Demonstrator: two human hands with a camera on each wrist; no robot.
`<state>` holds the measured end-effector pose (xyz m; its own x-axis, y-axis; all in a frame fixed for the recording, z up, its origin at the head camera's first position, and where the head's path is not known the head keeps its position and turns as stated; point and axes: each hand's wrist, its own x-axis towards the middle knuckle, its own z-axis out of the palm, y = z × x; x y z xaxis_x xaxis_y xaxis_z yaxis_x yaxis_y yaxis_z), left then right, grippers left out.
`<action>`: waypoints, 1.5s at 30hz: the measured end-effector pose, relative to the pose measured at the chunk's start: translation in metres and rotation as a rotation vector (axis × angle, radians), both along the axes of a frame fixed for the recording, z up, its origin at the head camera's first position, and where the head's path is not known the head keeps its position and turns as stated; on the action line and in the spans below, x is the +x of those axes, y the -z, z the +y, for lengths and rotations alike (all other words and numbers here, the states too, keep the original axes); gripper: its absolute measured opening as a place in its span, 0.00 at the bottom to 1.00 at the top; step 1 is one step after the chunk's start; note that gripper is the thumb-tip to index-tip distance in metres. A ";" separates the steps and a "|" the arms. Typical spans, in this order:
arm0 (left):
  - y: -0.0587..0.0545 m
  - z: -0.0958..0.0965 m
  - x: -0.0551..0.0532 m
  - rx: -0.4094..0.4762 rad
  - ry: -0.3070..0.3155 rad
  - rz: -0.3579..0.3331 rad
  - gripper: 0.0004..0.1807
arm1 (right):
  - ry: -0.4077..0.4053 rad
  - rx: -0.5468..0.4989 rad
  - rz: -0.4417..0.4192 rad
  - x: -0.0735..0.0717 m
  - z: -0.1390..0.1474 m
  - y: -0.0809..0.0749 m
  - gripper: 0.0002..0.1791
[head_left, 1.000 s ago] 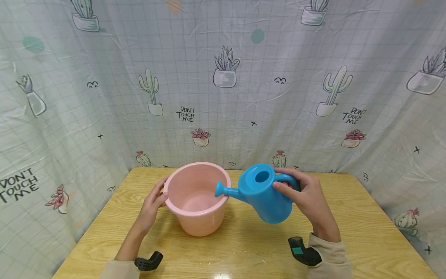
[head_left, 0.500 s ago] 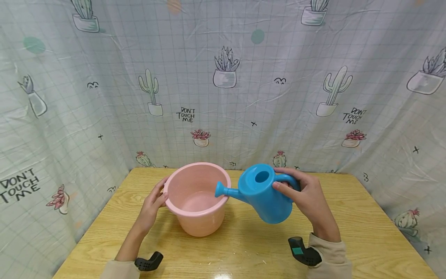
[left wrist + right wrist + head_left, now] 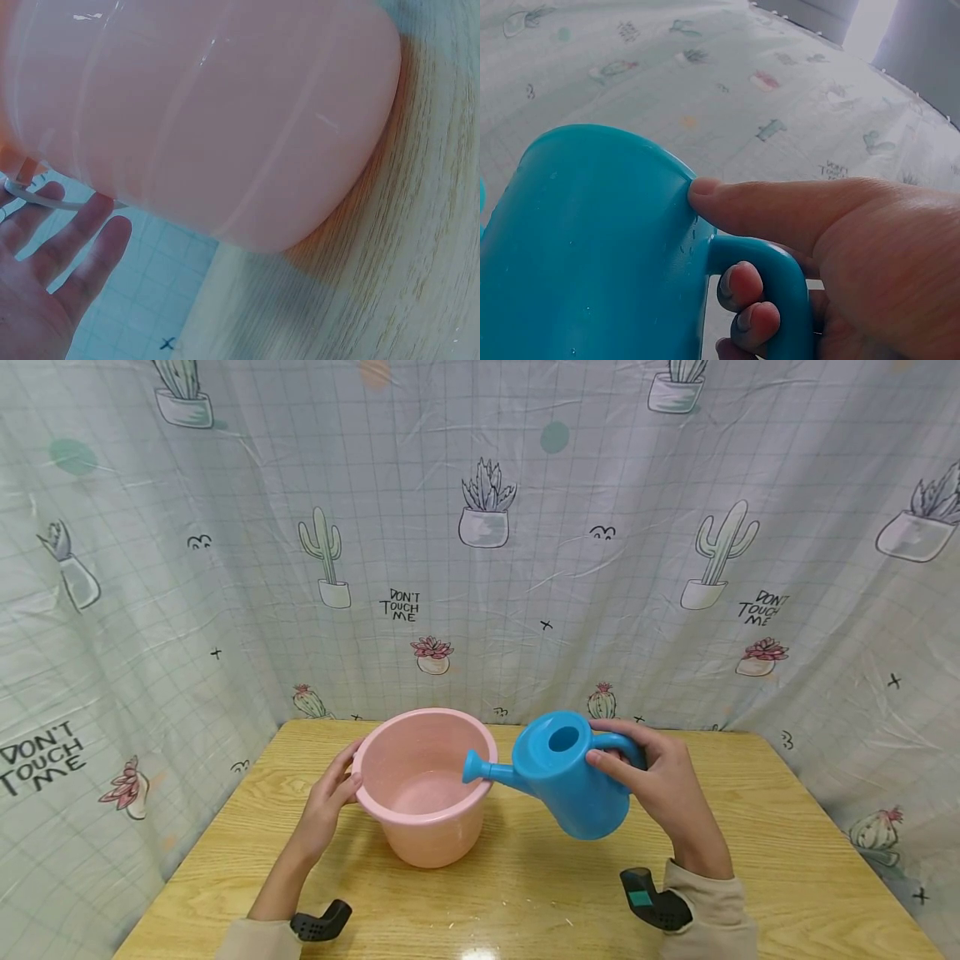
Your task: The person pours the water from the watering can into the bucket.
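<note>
A pink plastic bucket (image 3: 431, 839) stands on the wooden table, its mouth facing up toward me. My left hand (image 3: 327, 802) grips its left rim, thumb over the lip. In the left wrist view the fingers (image 3: 86, 247) of that hand lie against the outer wall, beside a thin pale handle (image 3: 52, 201). My right hand (image 3: 663, 781) holds a blue watering can (image 3: 577, 793) by its loop handle, with the thumb pressed to the can's upper side. The can leans left, and its spout's flared rose (image 3: 474, 767) hangs over the bucket's right rim. Small droplets dot the can's wall (image 3: 592, 277).
The wooden table (image 3: 750, 835) spreads around both things, with a few small drops near its front. Behind and at the sides hangs a pale curtain (image 3: 555, 568) printed with cacti. Each wrist wears a black device, one at the right sleeve (image 3: 708, 910).
</note>
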<state>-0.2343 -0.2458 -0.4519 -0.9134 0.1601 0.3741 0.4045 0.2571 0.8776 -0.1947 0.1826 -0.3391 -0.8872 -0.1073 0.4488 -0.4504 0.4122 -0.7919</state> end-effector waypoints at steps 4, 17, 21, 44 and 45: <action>0.000 0.000 -0.001 0.003 0.004 0.001 0.28 | 0.001 0.003 0.005 0.000 0.000 0.000 0.21; 0.001 0.000 -0.002 0.010 -0.003 -0.002 0.28 | -0.024 -0.032 0.005 -0.001 0.001 0.000 0.21; 0.001 0.000 -0.002 0.004 -0.005 0.001 0.28 | -0.021 -0.027 0.009 -0.001 0.001 0.000 0.21; 0.000 0.000 -0.001 -0.006 -0.012 0.005 0.28 | -0.016 -0.029 -0.002 0.000 0.000 0.000 0.21; 0.000 0.000 -0.001 -0.004 -0.011 0.004 0.28 | -0.016 -0.029 -0.002 0.000 0.000 0.000 0.21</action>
